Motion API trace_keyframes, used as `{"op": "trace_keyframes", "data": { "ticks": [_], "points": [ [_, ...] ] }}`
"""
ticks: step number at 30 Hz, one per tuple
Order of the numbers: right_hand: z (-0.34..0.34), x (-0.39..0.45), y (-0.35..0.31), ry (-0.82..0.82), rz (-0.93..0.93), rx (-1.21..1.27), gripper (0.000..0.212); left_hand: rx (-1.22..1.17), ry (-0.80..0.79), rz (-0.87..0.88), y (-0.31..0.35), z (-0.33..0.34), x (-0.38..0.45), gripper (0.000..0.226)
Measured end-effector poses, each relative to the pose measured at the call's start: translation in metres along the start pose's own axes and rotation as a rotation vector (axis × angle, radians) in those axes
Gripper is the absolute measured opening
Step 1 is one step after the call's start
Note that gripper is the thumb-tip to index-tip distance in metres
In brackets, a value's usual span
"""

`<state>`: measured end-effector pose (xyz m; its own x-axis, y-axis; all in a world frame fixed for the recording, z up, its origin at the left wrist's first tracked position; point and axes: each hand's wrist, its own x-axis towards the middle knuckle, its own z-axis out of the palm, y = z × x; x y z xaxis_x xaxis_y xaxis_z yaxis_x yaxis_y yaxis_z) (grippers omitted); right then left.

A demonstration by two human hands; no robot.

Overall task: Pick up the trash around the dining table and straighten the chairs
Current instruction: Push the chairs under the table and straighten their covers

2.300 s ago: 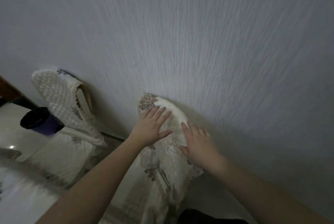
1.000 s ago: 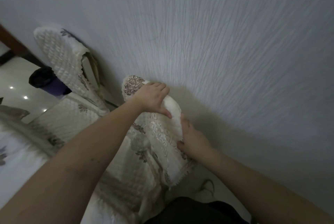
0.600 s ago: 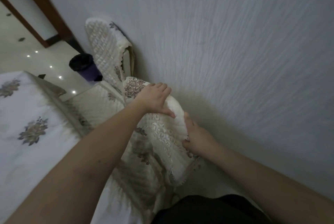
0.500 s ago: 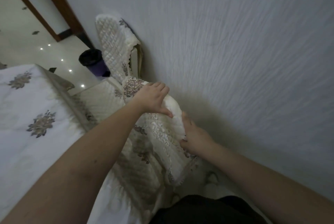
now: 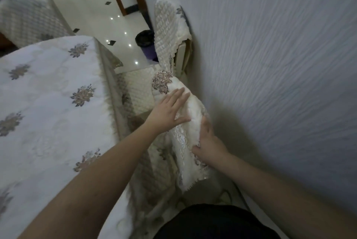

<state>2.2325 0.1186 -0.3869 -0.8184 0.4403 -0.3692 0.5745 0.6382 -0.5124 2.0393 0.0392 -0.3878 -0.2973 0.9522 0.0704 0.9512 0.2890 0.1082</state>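
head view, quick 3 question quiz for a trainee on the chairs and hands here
1. True or false: the left hand lies flat with spread fingers on the near chair back.
2. What stands on the floor beyond the far chair? A) a dark bin B) a ladder C) a box
3. Which side of the chairs is the wall on: the person's left or right?

Key: 1 true. 2 A, the dark bin. 3 right; the right hand rests on that side of the near chair back.
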Motion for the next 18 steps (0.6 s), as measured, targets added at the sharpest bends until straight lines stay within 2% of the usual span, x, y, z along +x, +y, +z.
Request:
{"op": "trace_keyframes", "data": {
  "ticks": [3, 7, 13, 16, 18],
  "points": [
    [-0.007, 0.007, 0.001, -0.007, -0.020, -0.004, 0.106, -0.131, 0.017, -0.128, 0.013, 0.019, -0.031, 0.070],
    [-0.018, 0.021, 0.003, -0.056, -0.056, 0.001, 0.108, -0.300, -0.083, -0.319, 0.037, 0.033, -0.067, 0.059],
    [-0.037, 0.058, 0.001, 0.062, -0.082, 0.055, 0.082, -0.423, -0.204, -0.434, 0.084, 0.025, -0.088, 0.047],
    [-0.030, 0.067, -0.004, 0.069, -0.063, 0.148, 0.088, -0.541, -0.203, -0.474, 0.111, 0.021, -0.085, 0.047],
    [-0.026, 0.068, -0.005, 0.079, -0.068, 0.182, 0.092, -0.538, -0.168, -0.501, 0.123, 0.020, -0.082, 0.048]
  ]
}}
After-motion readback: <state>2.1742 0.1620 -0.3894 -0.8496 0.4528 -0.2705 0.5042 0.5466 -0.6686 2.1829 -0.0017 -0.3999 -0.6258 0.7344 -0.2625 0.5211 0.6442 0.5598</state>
